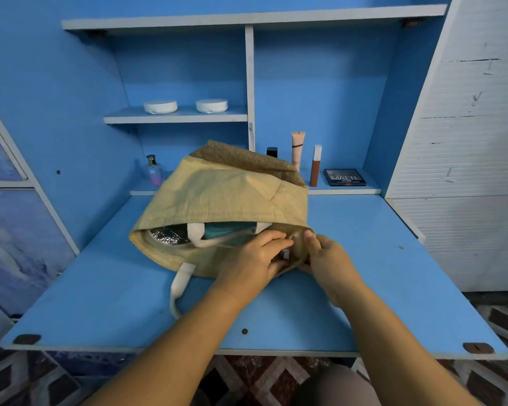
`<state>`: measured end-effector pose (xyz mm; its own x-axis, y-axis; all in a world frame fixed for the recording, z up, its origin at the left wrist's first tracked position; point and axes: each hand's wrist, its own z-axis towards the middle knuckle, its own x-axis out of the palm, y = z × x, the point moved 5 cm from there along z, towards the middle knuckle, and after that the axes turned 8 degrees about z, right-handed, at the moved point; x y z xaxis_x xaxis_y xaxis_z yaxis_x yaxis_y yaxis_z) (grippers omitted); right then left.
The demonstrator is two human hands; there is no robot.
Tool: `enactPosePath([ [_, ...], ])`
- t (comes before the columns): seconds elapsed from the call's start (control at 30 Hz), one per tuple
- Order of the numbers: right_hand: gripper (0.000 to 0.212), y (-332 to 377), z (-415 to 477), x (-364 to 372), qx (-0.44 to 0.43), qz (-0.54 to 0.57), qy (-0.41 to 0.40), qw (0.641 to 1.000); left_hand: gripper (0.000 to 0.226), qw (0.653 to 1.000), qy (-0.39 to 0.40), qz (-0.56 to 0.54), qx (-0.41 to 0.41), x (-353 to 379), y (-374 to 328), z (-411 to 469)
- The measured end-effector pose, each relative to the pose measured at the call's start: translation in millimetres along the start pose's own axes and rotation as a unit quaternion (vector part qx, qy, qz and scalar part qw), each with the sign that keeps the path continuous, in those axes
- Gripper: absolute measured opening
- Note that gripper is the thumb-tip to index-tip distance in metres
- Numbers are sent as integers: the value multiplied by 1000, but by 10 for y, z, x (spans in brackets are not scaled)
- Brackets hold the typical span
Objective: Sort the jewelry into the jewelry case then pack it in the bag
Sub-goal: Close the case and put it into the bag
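A tan jute bag [226,194] lies on its side on the blue desk flap [364,259], its mouth facing me. Inside the mouth I see a teal case [229,231], a silvery foil-lined panel [167,237] and a white handle strap [195,234]. My left hand [255,259] and my right hand [332,263] meet at the right corner of the bag's mouth. Both pinch the bag's rim there, with a small metal piece [285,254] showing between the fingers. No loose jewelry is visible.
A second white strap [182,284] trails onto the desk toward me. Behind the bag stand a perfume bottle [153,170], a cream tube [297,149], a brown lip tube [316,165] and a dark palette [345,177]. Two white round jars [160,106] sit on the upper shelf.
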<state>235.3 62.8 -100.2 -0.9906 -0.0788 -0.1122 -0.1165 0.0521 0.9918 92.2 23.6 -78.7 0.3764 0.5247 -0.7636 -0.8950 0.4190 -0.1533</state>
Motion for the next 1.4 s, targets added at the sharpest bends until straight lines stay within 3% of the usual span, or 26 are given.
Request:
enactPosePath([
  [0.13, 34, 20, 1, 19, 9, 99, 0, 995, 50, 999, 33, -27, -29, 43, 20, 34],
  [0.23, 33, 11, 45, 42, 12, 106, 9, 994, 51, 998, 34, -36, -40, 41, 23, 45],
  [0.5, 39, 6, 66, 70, -21, 31, -19, 999, 27, 997, -32, -46, -45, 22, 47, 9],
  [0.57, 38, 18, 52, 78, -41, 20, -18, 999, 19, 994, -49, -65, -71, -21, 86, 19],
  [0.73, 36, 133, -19, 88, -78, 8, 6, 997, 14, 968, -7, -156, -197, 8, 185, -3],
  [0.8, 22, 195, -79, 96, -90, -13, 42, 995, 11, 962, -5, -179, -207, -25, 162, -5],
  [0.93, 27, 365, -131, 23, -120, -114, 37, 986, 7, 954, -26, -212, -210, -174, 105, 35],
  [1.07, 24, 534, -116, -22, -140, -185, -6, 973, 8, 966, -22, -131, -220, -228, 32, 92],
  [1.23, 6, 604, -47, -143, -110, -150, -48, 981, 12, 961, -39, -27, -271, -277, 18, 148],
  [1.4, 3, 634, 53, -485, -84, -140, -117, 980, 18, 942, -49, 64, -327, -509, 284, -56],
])
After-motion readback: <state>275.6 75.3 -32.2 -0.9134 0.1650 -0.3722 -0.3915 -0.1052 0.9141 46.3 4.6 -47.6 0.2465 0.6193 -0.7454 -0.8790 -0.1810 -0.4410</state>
